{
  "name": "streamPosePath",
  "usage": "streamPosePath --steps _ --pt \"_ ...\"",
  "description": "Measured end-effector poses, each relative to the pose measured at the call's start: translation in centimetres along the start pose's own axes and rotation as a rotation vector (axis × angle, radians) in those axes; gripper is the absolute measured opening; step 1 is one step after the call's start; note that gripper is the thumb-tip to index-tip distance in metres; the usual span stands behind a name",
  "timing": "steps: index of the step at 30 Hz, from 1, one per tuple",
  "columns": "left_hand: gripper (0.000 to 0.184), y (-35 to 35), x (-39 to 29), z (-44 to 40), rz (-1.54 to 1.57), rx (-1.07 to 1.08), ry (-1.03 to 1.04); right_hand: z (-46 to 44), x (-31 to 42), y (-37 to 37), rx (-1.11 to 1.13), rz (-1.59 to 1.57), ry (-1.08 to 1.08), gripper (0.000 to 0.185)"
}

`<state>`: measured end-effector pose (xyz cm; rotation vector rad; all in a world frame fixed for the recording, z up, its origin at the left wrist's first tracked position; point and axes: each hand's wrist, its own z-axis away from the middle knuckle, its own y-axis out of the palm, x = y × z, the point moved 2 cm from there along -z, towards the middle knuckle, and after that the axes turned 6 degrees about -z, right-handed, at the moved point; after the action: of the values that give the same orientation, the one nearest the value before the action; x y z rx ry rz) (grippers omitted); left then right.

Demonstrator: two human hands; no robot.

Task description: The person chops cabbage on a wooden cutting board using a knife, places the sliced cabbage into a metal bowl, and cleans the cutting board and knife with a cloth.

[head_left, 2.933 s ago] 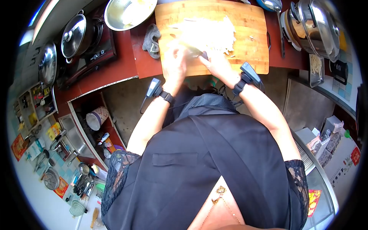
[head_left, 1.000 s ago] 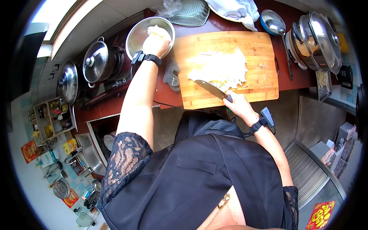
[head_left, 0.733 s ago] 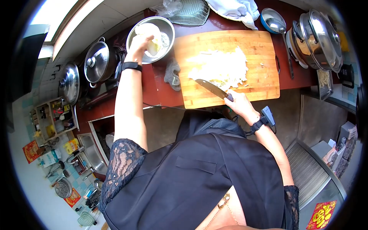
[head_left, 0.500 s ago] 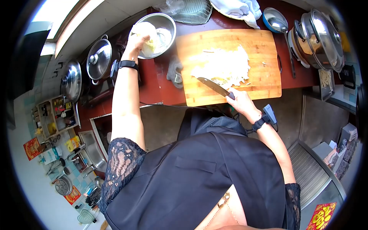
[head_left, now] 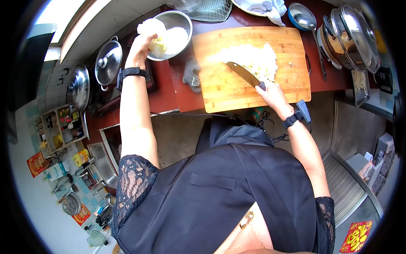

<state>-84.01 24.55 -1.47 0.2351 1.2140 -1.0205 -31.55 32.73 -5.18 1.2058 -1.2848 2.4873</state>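
Observation:
My left hand (head_left: 141,45) is closed around a pale, yellow-green piece of cabbage (head_left: 153,30), held at the left rim of a metal bowl (head_left: 186,26). Something white shows inside the bowl, too bright to make out. In my right hand (head_left: 274,96) is the dark handle of a kitchen knife (head_left: 244,74). Its blade points up and left over the wooden cutting board (head_left: 215,95), beside a heap of chopped cabbage (head_left: 253,59). Strong light washes out the heap's left part.
A grey cloth-like item (head_left: 192,74) lies left of the board. Behind are a plastic basket (head_left: 213,9) and a white cloth (head_left: 266,8). A blue-rimmed pan with a ladle (head_left: 302,17) and a lidded steamer pot (head_left: 353,38) stand right. Lidded pots (head_left: 108,63) stand left.
The piece of cabbage in my left hand has shifted left toward the bowl's rim. My right hand has moved slightly right and up with the knife. The camera view has shifted a little.

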Motion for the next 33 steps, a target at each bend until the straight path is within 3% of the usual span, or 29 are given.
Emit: streamPosePath --steps 6,7,13,14,17,18,20,22,24,25,28,32,33 --pt "0.049 0.5 -0.6 -0.5 -0.177 -0.061 0.001 1.8 0.6 0.0 0.0 -0.046 -0.034 0.03" --pt "0.047 0.8 -0.7 -0.3 -0.044 -0.074 0.007 2.0 0.6 0.0 0.0 -0.049 -0.037 0.03" --pt "0.044 2.8 -2.6 3.0 -0.258 -0.101 0.219 3.3 1.4 -0.6 0.051 -0.172 -0.063 0.029" --pt "0.042 4.0 -2.9 5.2 -0.173 -0.077 0.266 3.6 1.5 -0.8 0.046 -0.19 -0.061 0.029" --pt "0.031 8.4 -2.1 9.5 -0.626 -0.145 0.333 4.4 1.2 -1.6 -0.03 -0.255 -0.07 0.026" --pt "0.029 11.4 -5.0 15.1 -0.855 -0.182 0.378 4.6 1.2 -2.0 -0.067 -0.289 -0.089 0.026" --pt "0.029 15.2 -0.9 17.1 -0.994 -0.224 0.544 5.1 1.7 -3.2 -0.104 -0.296 -0.05 0.029" --pt "0.031 18.9 0.7 19.7 -1.117 -0.237 0.645 5.5 1.9 -4.3 -0.165 -0.282 -0.036 0.029" --pt "0.043 21.9 3.3 20.8 -1.068 -0.195 0.717 5.5 0.8 -4.5 -0.232 -0.253 -0.06 0.028" --pt "0.056 23.3 4.3 21.2 -1.146 -0.129 0.65 5.6 0.6 -4.6 -0.26 -0.224 -0.045 0.028" --pt "0.069 24.3 4.8 23.0 -1.098 -0.171 0.884 5.9 -0.1 -4.7 -0.323 -0.183 -0.091 0.025" --pt "0.079 21.1 0.3 24.3 -0.92 0.14 0.544 6.7 -0.9 -4.3 -0.335 -0.139 -0.117 0.023" --pt "0.076 20.0 0.2 23.4 -0.921 0.116 0.535 6.9 -1.1 -4.5 -0.33 -0.128 -0.126 0.023"
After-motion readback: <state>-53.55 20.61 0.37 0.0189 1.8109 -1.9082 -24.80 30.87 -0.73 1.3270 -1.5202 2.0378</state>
